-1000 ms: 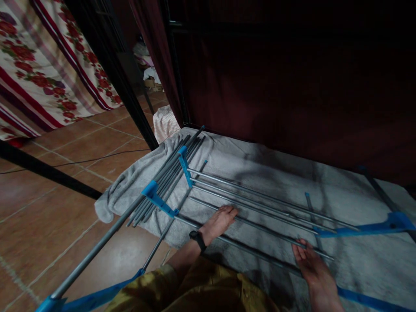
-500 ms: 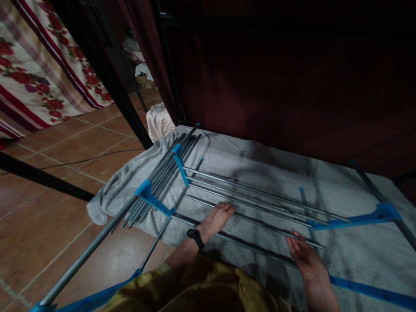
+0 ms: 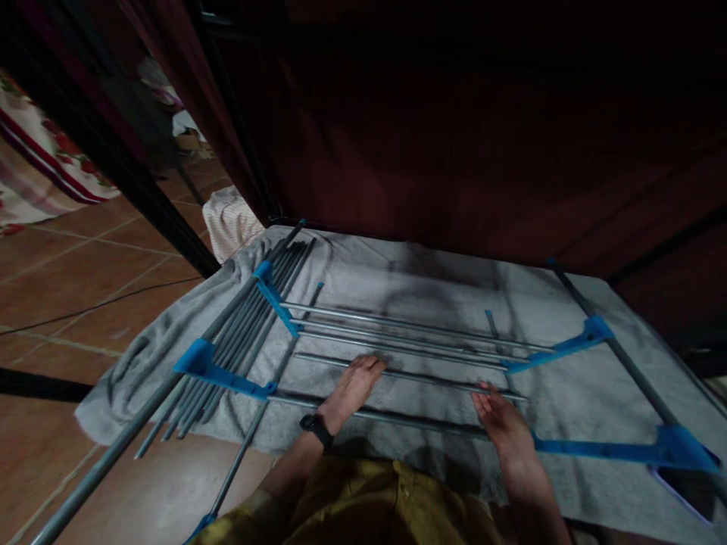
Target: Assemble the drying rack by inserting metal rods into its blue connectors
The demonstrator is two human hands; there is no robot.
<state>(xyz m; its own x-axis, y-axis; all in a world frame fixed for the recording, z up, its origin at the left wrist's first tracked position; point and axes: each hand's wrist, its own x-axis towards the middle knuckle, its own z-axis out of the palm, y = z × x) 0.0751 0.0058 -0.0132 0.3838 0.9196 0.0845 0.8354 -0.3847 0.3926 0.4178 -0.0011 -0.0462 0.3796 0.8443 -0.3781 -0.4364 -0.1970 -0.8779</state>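
A drying rack of grey metal rods (image 3: 397, 327) and blue plastic brackets lies over a grey towel (image 3: 432, 280) on the floor. My left hand (image 3: 355, 384), with a black watch on the wrist, rests palm down with fingers stretched on a loose rod (image 3: 414, 375). My right hand (image 3: 500, 416) lies flat and open at that rod's right end, beside a blue bracket (image 3: 553, 350). A thicker frame rod (image 3: 391, 416) runs under both wrists.
A bundle of grey rods (image 3: 238, 341) lies along the towel's left side with a blue bracket (image 3: 219, 369). Dark red fabric on a black frame (image 3: 454, 136) stands behind. Tiled floor (image 3: 85, 280) and a floral cloth (image 3: 39, 159) lie left.
The view has swung to the right. Both hands stay on the rod; my right hand has slid slightly left along it toward the blue bracket.
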